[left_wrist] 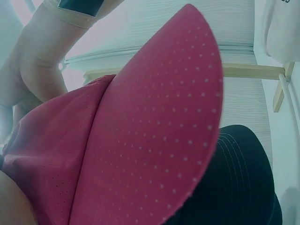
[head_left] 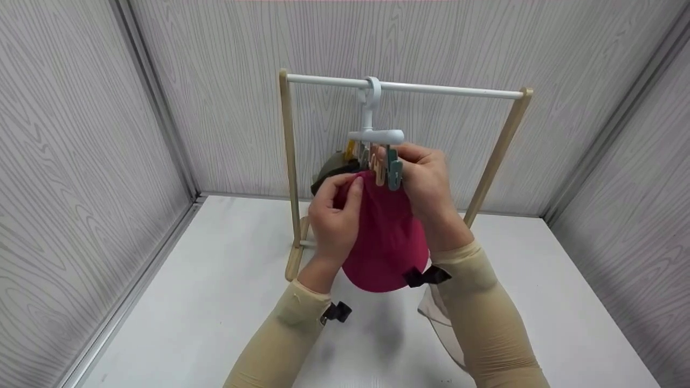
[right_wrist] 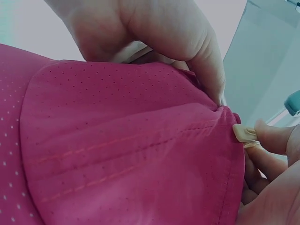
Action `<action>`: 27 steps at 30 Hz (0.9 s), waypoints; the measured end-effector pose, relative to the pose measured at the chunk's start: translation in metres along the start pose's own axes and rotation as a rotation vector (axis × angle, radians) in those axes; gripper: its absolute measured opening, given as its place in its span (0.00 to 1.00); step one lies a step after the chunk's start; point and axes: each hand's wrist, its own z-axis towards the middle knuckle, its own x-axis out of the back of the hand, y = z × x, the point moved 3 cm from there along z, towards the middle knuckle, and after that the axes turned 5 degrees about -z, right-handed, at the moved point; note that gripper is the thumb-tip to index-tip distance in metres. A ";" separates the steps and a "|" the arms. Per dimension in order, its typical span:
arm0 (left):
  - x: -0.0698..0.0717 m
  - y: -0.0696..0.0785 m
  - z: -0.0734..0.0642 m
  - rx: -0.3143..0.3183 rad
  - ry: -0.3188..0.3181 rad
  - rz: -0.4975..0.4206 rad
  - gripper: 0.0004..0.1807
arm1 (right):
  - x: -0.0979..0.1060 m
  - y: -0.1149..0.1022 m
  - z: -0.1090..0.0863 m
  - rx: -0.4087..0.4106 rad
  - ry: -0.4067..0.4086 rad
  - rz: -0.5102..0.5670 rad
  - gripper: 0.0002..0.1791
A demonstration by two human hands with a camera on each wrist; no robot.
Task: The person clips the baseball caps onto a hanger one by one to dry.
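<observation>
A crimson cap (head_left: 385,237) hangs brim down below the white clip hanger (head_left: 385,136); its brim (left_wrist: 159,122) has pale dots. My left hand (head_left: 335,215) pinches the cap's upper edge between thumb and fingers, also visible at the top of the right wrist view. On the other side, my right hand (head_left: 431,180) pinches a beige clothespin (right_wrist: 244,134) by its ends, and the pin's tip meets the cap's edge. A teal clothespin (head_left: 395,172) dangles beside it. Some right fingers are hidden behind the pins and cap.
A wooden-legged rack with a white rail (head_left: 453,89) carries the hanger. Behind the crimson cap hangs a dark cap (left_wrist: 239,173), near a yellow clothespin (head_left: 350,148). A whitish cap (head_left: 435,308) lies on the white table (head_left: 215,280), partly under my right forearm. Grey wood-patterned walls (head_left: 226,64) enclose the table.
</observation>
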 end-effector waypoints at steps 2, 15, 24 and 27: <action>0.001 -0.001 0.000 0.003 -0.010 -0.010 0.06 | 0.000 0.001 0.000 -0.002 -0.014 0.022 0.05; 0.009 -0.006 -0.004 0.009 -0.074 0.025 0.07 | 0.005 0.008 -0.010 -0.034 -0.102 -0.054 0.06; 0.014 -0.012 -0.008 -0.026 -0.118 0.101 0.09 | 0.011 0.018 -0.014 -0.066 -0.135 -0.117 0.11; 0.018 -0.013 -0.010 -0.031 -0.135 0.145 0.12 | 0.014 0.020 -0.016 -0.071 -0.146 -0.131 0.12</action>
